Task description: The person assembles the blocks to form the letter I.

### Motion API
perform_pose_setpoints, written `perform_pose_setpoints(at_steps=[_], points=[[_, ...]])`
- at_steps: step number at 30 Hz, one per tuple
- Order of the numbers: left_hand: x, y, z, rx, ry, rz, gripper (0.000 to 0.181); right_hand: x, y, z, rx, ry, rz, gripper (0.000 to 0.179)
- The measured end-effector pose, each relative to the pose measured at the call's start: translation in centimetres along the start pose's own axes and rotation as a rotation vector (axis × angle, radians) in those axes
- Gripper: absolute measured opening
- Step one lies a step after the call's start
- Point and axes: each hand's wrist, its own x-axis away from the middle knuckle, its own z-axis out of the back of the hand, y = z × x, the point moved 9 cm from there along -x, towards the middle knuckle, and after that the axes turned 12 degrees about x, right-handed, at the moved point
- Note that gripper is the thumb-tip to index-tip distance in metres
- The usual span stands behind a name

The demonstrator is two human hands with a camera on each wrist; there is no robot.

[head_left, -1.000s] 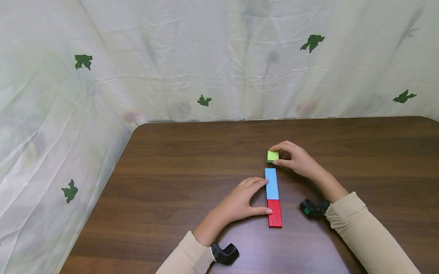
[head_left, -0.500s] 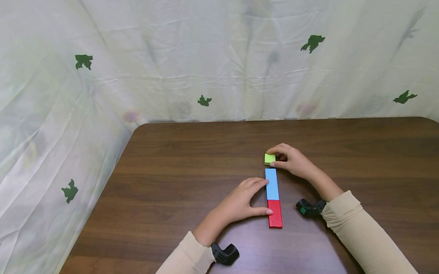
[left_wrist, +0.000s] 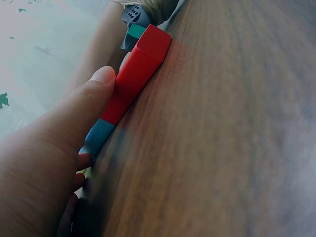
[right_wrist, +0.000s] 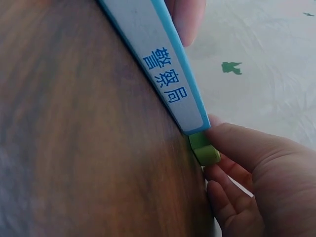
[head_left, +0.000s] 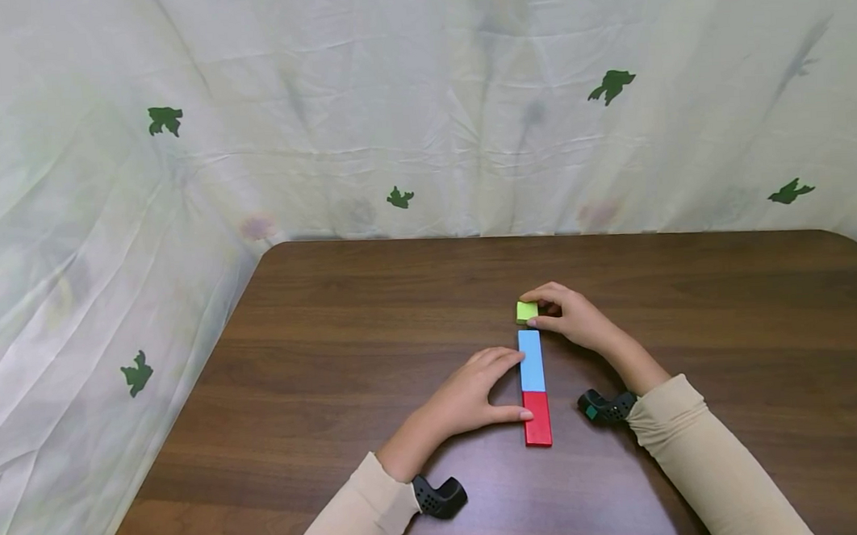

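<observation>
A red block and a light blue block lie end to end in a line running away from me. My left hand rests along their left side, thumb touching the red block and fingertip at the blue one, fingers spread. Beyond the blue block's far end, my right hand pinches a small green block between thumb and finger. A narrow gap shows between green and blue in the head view. The right wrist view shows printed characters on the blue block's pale side.
The brown wooden table carries the blocks. A pale curtain with green leaf-like patches hangs behind it and on the left. Each wrist bears a black device, one left and one right.
My right hand has moved left and slightly nearer with the green block, which now sits in line with the blue one. The left hand and the other blocks have stayed put.
</observation>
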Motion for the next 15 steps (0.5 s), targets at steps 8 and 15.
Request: perform_pose_setpoints(at_steps=[8,15], points=[[-0.05,0.04,0.04,-0.002,0.003,-0.002,0.076,-0.04,-0.14,0.08,0.001,-0.001,0.006,0.034],[-0.09,-0.05,-0.01,-0.005,0.0,0.002,0.077,-0.07,-0.25,0.17,0.003,-0.003,0.009,0.034]])
